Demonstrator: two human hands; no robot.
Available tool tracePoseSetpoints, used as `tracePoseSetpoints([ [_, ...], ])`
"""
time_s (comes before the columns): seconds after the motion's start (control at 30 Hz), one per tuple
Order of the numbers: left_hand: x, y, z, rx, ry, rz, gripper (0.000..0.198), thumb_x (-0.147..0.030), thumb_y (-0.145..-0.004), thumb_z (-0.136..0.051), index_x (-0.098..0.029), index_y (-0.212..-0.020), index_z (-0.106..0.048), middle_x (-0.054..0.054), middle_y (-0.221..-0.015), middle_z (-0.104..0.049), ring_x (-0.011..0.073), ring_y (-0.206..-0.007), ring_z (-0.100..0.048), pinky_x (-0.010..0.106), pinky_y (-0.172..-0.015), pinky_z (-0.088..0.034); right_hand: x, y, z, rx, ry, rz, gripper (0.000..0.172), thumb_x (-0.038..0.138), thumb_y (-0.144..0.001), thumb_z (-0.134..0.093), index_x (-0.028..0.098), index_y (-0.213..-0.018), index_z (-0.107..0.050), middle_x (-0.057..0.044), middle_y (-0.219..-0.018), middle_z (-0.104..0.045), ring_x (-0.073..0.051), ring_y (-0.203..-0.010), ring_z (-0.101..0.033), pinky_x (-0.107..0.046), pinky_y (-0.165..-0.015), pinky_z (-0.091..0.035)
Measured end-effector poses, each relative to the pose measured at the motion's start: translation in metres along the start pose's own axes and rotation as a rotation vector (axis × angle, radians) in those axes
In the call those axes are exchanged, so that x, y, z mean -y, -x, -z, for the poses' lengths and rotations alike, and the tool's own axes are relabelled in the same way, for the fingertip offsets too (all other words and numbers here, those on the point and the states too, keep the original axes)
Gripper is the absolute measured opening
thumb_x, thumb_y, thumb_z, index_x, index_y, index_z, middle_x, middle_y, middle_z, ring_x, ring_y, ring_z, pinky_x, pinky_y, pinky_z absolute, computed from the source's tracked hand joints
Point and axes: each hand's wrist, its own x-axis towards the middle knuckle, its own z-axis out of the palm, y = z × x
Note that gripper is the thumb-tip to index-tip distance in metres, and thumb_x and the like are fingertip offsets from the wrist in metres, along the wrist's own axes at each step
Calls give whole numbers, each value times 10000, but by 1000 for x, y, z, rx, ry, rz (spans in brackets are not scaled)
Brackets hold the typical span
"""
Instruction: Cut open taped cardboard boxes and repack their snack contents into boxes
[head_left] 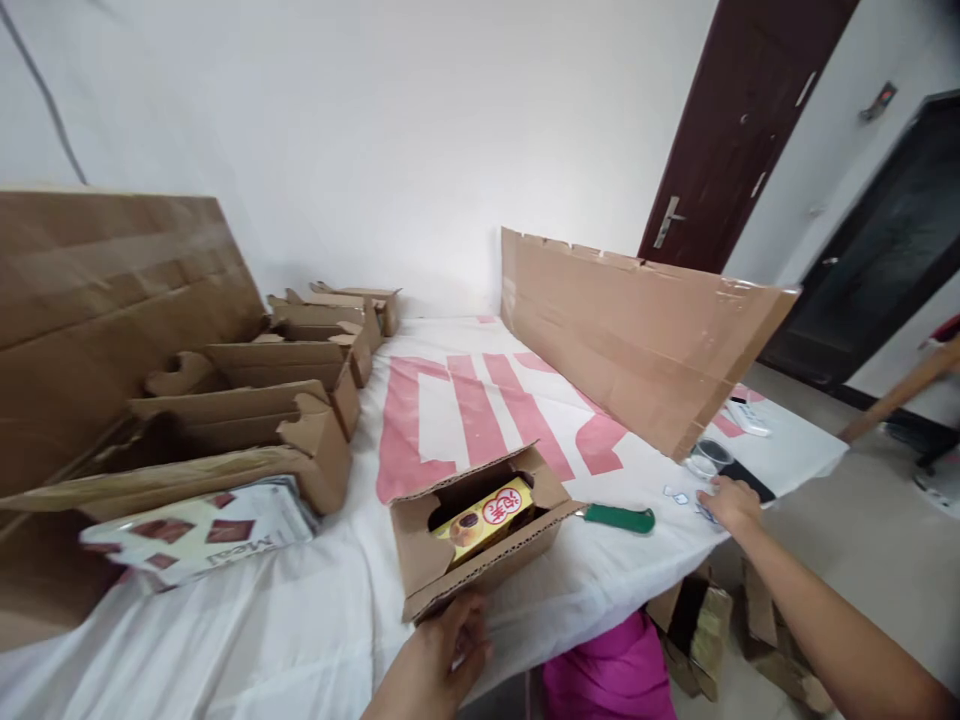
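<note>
A small open cardboard box (420, 560) sits near the table's front edge with a yellow packet (487, 518) inside. My left hand (446, 650) rests against the box's near side, fingers curled on its edge. Stretched out to the right, my right hand (729, 503) reaches small white labels (679, 495) by a roll of tape (709, 458); whether it holds anything is hidden. A green-handled knife (619, 518) lies between the box and that hand.
The table wears a white cloth with red marks (480, 410). Several folded cardboard boxes (292, 385) line the left side, beside a white printed carton (202, 530). A long cardboard sheet (637, 335) stands at the right. Pink fabric (607, 675) and cardboard scraps lie on the floor below.
</note>
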Motion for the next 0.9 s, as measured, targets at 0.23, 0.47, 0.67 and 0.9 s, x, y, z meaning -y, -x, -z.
tracePoseSetpoints([
  [0.23, -18, 16, 44, 32, 75, 104, 224, -294, -800, -592, -187, -984, -665, 59, -934, -710, 194, -810, -632, 272, -712, -467, 69, 25, 8, -122, -287, 380, 286, 391, -781, -513, 186, -914, -663, -113, -970, -683, -296, -974, -616, -460, -917, -457],
  [0.47, 0, 31, 81, -271, 515, -62, 342, -494, -830, -612, -169, -721, -614, 14, -617, -611, 141, -612, -561, 252, -628, -450, 173, 86, 79, -9, -730, 850, 287, 441, -928, -462, 221, -1017, -625, -69, -990, -669, -203, -896, -632, -340, -792, -516],
  [0.67, -1, 18, 65, -647, 90, -334, 319, -295, -747, -728, -269, -1062, -682, 75, -1072, -563, 234, -1035, -558, 365, -896, -459, 257, 124, 148, 423, -678, 1363, 231, 307, -960, -440, 214, -1018, -644, -55, -992, -695, -171, -935, -634, -307, -848, -495],
  [0.9, -2, 16, 55, -647, -64, -419, 216, -146, -870, -548, -291, -820, -700, 33, -1398, -406, 249, -1298, -416, 436, -1041, -356, 308, 142, 137, 491, 34, 1505, 610, 280, -659, -805, 154, -1221, -604, -152, -1187, -655, -317, -1094, -603, -406, -938, -433],
])
